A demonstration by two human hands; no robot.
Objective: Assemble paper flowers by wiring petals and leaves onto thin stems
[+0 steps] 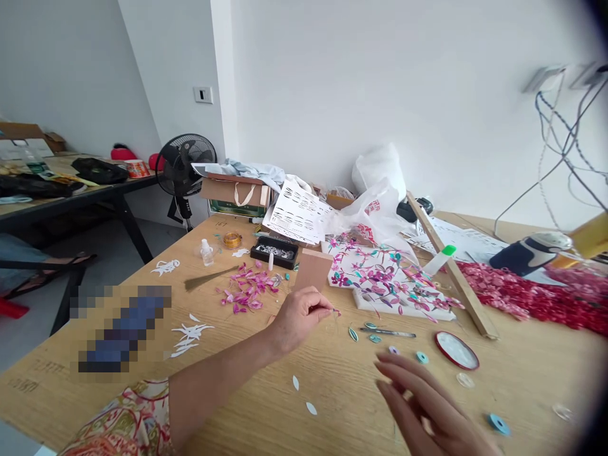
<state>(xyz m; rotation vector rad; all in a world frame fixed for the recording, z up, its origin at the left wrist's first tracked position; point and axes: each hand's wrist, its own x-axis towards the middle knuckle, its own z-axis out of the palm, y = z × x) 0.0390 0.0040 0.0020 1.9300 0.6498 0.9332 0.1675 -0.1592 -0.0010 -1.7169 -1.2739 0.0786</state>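
Head view: the left hand (301, 320) pinches a small pink-purple sprig (337, 312) between thumb and fingertips, above the tabletop (247, 411) and just in front of a wooden block (313, 271). The right hand (430, 402), slightly blurred, has its fingers parted, near a teal roll (422, 357). Between the hands and the white foam sheet (403, 309) lie a pen (394, 332) and green leaf pieces (353, 334); any lettering on the pen is too small to read. Pink and teal flower sprigs (375, 272) cover much of the foam. Behind, a plastic bag (387, 206) carries red printed characters, illegible here. A pattern sheet (297, 212) bears rows of dark leaf-like shapes. Handwriting (23, 385) at the tabletop's left edge is too faint to read.
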